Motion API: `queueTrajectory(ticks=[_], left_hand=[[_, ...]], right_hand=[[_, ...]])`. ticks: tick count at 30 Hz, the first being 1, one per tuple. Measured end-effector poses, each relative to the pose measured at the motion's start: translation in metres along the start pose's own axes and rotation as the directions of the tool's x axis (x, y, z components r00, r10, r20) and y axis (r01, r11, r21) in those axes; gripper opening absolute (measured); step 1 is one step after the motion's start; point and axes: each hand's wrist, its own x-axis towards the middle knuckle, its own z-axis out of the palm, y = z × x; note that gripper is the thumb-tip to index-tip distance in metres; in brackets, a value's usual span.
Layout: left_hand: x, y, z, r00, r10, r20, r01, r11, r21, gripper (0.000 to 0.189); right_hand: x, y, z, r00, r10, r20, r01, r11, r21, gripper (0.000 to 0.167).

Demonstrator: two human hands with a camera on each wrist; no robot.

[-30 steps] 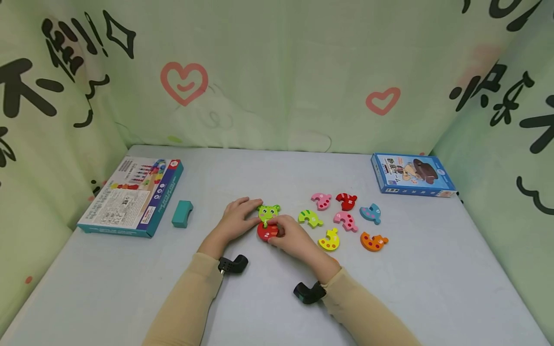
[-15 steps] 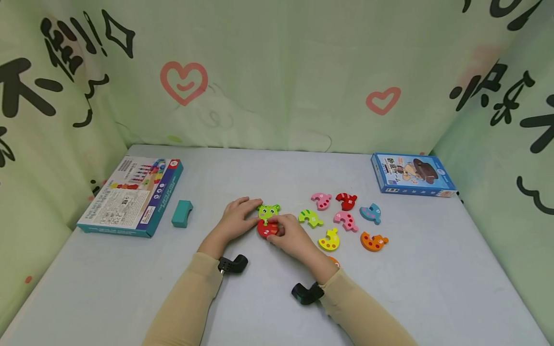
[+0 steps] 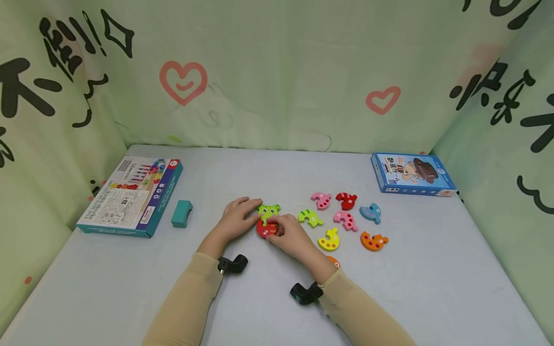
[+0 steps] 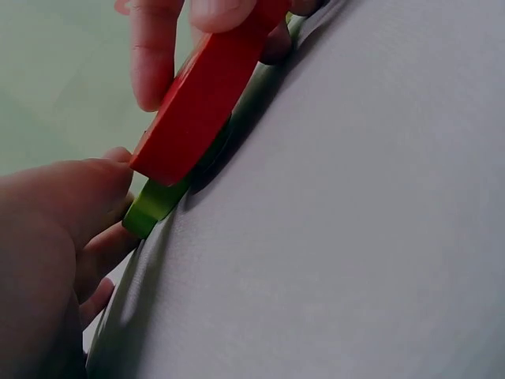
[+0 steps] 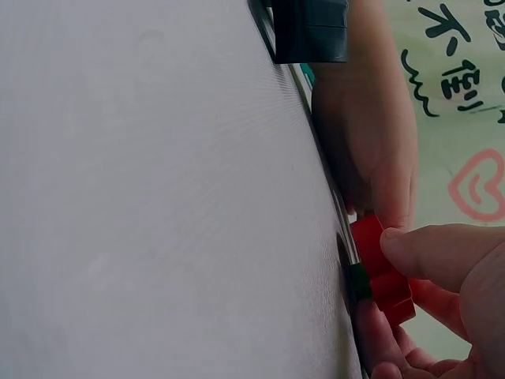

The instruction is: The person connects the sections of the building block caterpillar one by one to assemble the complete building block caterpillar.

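Observation:
In the head view, a green frog-faced puzzle piece (image 3: 269,211) lies flat mid-table, with a red piece marked 2 (image 3: 265,230) at its near side, partly overlapping it. My right hand (image 3: 296,239) pinches the red piece between thumb and fingers. My left hand (image 3: 237,219) rests at the left of both pieces, its fingers fairly straight and their tips touching the green edge. Seen from the left wrist, the red piece (image 4: 193,106) is tilted above the green piece (image 4: 150,207), and the left thumb reaches the red corner. The right wrist view shows the thumb on the red piece (image 5: 379,257).
Right of the hands lie several animal-shaped pieces, among them a light green one (image 3: 310,218), a yellow one (image 3: 330,240) and an orange one (image 3: 373,241). A teal block (image 3: 182,214) and a large box (image 3: 132,197) stand left; a blue box (image 3: 413,174) lies back right.
The red piece has turned and shifted slightly left in the right hand. The right wrist has moved slightly left, uncovering an orange piece by the forearm. The left hand stays put.

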Motion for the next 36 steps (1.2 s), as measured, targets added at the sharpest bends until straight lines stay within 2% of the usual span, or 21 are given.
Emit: queueTrajectory(ticks=[12,19,31,36], left_hand=[[0.0005,-0.0009,0.0005,1.0,-0.02,0.018,0.02,1.0,0.007,0.049],[0.0008,-0.0005,0.0004,1.0,-0.017,0.02,0.017,1.0,0.02,0.051],[0.0022,0.005,-0.001,1.0,-0.019,0.019,0.018,0.999,0.043,0.049],[0.0028,0.0066,0.0003,0.999,-0.037,0.028,0.036,0.998,0.044,0.048]], right_hand=[[-0.0013,-0.0009,-0.0002,1.0,0.002,-0.009,-0.002,0.999,-0.033,0.039],[-0.0024,0.0013,-0.0012,0.999,0.031,-0.029,-0.032,0.999,-0.027,0.041],[-0.0005,0.0051,-0.001,0.999,-0.025,-0.02,0.023,0.996,-0.091,0.041],[-0.0011,0.0055,-0.0009,1.0,-0.009,0.005,0.009,0.995,-0.101,0.043]])
